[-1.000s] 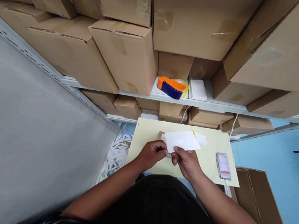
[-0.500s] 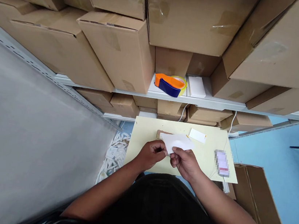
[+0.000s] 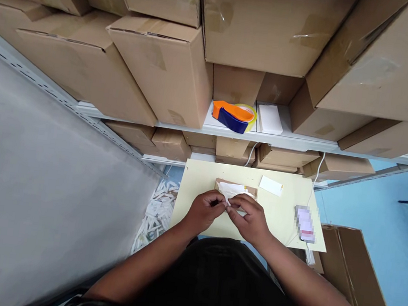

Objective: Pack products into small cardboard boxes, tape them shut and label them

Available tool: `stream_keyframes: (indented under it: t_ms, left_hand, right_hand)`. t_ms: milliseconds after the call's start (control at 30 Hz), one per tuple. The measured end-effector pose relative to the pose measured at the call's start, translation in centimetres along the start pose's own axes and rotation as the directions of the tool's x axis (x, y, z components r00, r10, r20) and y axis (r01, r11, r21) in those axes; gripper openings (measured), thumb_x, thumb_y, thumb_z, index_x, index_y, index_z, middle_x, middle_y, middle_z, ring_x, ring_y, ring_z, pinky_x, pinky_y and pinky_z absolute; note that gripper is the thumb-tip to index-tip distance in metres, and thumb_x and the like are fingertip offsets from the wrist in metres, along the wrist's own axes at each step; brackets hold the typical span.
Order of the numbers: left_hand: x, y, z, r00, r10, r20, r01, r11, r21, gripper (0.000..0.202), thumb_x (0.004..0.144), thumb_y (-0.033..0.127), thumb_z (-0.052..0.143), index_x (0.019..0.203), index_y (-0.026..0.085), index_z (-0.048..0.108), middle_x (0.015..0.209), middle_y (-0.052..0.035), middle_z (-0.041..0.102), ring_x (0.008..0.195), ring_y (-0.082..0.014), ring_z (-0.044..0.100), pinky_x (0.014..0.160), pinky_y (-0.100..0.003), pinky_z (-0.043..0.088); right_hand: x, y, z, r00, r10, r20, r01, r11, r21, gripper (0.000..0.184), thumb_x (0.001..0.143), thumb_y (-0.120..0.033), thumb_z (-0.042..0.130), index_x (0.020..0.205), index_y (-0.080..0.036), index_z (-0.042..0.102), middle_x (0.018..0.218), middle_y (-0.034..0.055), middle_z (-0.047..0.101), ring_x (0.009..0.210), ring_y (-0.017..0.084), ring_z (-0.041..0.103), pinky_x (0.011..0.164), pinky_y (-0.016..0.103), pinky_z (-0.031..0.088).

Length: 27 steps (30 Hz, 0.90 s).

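Pinching a thin white paper piece (image 3: 228,201) with left hand (image 3: 205,210), thumb and forefinger closed on its near end, other fingers curled. Meeting it at the same spot with right hand (image 3: 250,218), thumb and forefinger close together, rest folded; can't tell if gripping or only touching. Working mid-width over the pale yellow rectangular tabletop (image 3: 199,175), nearer its near edge, right at a low brown cardboard box (image 3: 220,180), partly hidden by fingers. At box top: white sheet (image 3: 235,187) with small yellow mark; can't tell whether joined to the pinched piece.

Toward tabletop's far edge, right of box: flat white rectangular slip (image 3: 271,186), yellow mark at right end. Near right edge: pixelated phone-like slab (image 3: 305,224). Past far edge, up on white metal shelf (image 3: 207,130): orange-and-navy tape dispenser (image 3: 231,117) with yellow roll, flat white box (image 3: 270,119) just right of it. Below left edge: heap of white paper strips (image 3: 154,212).
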<state>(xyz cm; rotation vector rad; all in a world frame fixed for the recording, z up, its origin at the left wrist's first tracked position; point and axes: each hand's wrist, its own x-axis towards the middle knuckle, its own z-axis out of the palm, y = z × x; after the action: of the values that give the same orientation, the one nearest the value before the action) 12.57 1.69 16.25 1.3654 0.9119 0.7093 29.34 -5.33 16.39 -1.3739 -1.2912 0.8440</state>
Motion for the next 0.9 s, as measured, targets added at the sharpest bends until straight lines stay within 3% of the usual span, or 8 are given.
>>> stream_keyframes:
  t_ms: [167, 300, 400, 533, 700, 767, 833, 900]
  left_hand:
    - [-0.7, -0.6, -0.6, 1.000, 0.012, -0.005, -0.012, 0.999, 0.040, 0.019, 0.080, 0.030, 0.066, 0.067, 0.019, 0.060, 0.072, 0.0015, 0.056, 0.070, -0.0138, 0.050, 0.068, -0.026, 0.039]
    - [-2.4, -2.4, -2.2, 0.995, -0.079, -0.067, 0.080, 0.997, 0.021, 0.015, 0.078, 0.030, 0.064, 0.069, 0.019, 0.059, 0.068, 0.0034, 0.051, 0.065, -0.0122, 0.045, 0.063, -0.024, 0.035]
    - [-4.0, -4.3, -4.9, 0.986, -0.123, -0.116, 0.129, 0.991, 0.045, 0.014, 0.077, 0.031, 0.061, 0.071, 0.019, 0.059, 0.068, 0.0037, 0.052, 0.067, -0.0124, 0.045, 0.064, -0.024, 0.035]
    - [-6.6, -7.2, -10.7, 0.963, -0.211, -0.169, 0.234, 0.963, 0.131, 0.015, 0.071, 0.033, 0.060, 0.066, 0.019, 0.057, 0.064, 0.0040, 0.051, 0.065, -0.0126, 0.045, 0.063, -0.024, 0.036]
    - [-10.3, -11.7, -18.5, 0.862, -0.398, -0.313, 0.455, 0.881, 0.131, 0.019, 0.067, 0.038, 0.058, 0.065, 0.019, 0.061, 0.057, 0.0047, 0.050, 0.057, -0.0123, 0.043, 0.057, -0.023, 0.035]
    - [-11.5, -13.5, -21.2, 0.802, -0.464, -0.377, 0.537, 0.836, 0.113, 0.023, 0.064, 0.042, 0.059, 0.062, 0.020, 0.058, 0.052, 0.0048, 0.048, 0.054, -0.0125, 0.043, 0.055, -0.023, 0.035]
    - [-12.2, -14.6, -23.1, 0.723, -0.505, -0.471, 0.613, 0.784, 0.101, 0.026, 0.062, 0.045, 0.060, 0.065, 0.019, 0.061, 0.054, 0.0033, 0.053, 0.054, -0.0140, 0.048, 0.054, -0.024, 0.037]
    - [-12.3, -14.7, -23.9, 0.689, -0.486, -0.538, 0.636, 0.761, 0.127, 0.033, 0.062, 0.048, 0.061, 0.075, 0.018, 0.067, 0.065, 0.0001, 0.064, 0.059, -0.0166, 0.056, 0.056, -0.025, 0.042]
  right_hand:
    - [0.4, 0.4, 1.5, 0.999, 0.013, -0.032, -0.014, 0.999, -0.041, 0.008, 0.085, -0.024, 0.069, 0.083, -0.027, 0.077, 0.079, 0.0027, 0.070, 0.075, 0.021, 0.062, 0.073, 0.034, 0.049]
    - [0.8, 1.5, 2.1, 0.981, 0.172, -0.085, -0.168, 0.984, 0.054, 0.014, 0.086, -0.025, 0.063, 0.073, -0.023, 0.070, 0.071, -0.0001, 0.066, 0.067, 0.017, 0.058, 0.066, 0.029, 0.046]
    - [1.4, 2.0, 2.6, 0.951, 0.298, -0.081, -0.282, 0.944, 0.170, 0.013, 0.084, -0.027, 0.063, 0.072, -0.022, 0.067, 0.067, -0.0016, 0.064, 0.063, 0.015, 0.057, 0.062, 0.027, 0.046]
    - [1.7, 1.8, 3.6, 0.928, 0.370, -0.031, -0.348, 0.897, 0.273, 0.015, 0.083, -0.033, 0.068, 0.074, -0.021, 0.068, 0.063, -0.0022, 0.063, 0.061, 0.014, 0.057, 0.062, 0.027, 0.047]
    - [1.2, 0.7, 5.2, 0.936, 0.351, 0.036, -0.348, 0.902, 0.253, 0.020, 0.085, -0.038, 0.068, 0.075, -0.021, 0.069, 0.065, -0.0008, 0.065, 0.062, 0.015, 0.059, 0.063, 0.027, 0.049]
    - [1.2, 0.2, 5.6, 0.938, 0.345, 0.034, -0.342, 0.904, 0.256, 0.020, 0.085, -0.039, 0.068, 0.076, -0.021, 0.069, 0.064, -0.0010, 0.065, 0.062, 0.015, 0.060, 0.063, 0.028, 0.050]
    - [1.2, -0.2, 5.7, 0.938, 0.345, 0.025, -0.340, 0.904, 0.258, 0.021, 0.085, -0.040, 0.069, 0.076, -0.021, 0.069, 0.062, -0.0013, 0.064, 0.062, 0.015, 0.060, 0.063, 0.028, 0.050]
    - [1.2, -0.5, 5.5, 0.935, 0.353, 0.016, -0.345, 0.903, 0.257, 0.021, 0.084, -0.040, 0.070, 0.076, -0.021, 0.069, 0.062, -0.0012, 0.065, 0.062, 0.015, 0.060, 0.063, 0.028, 0.050]
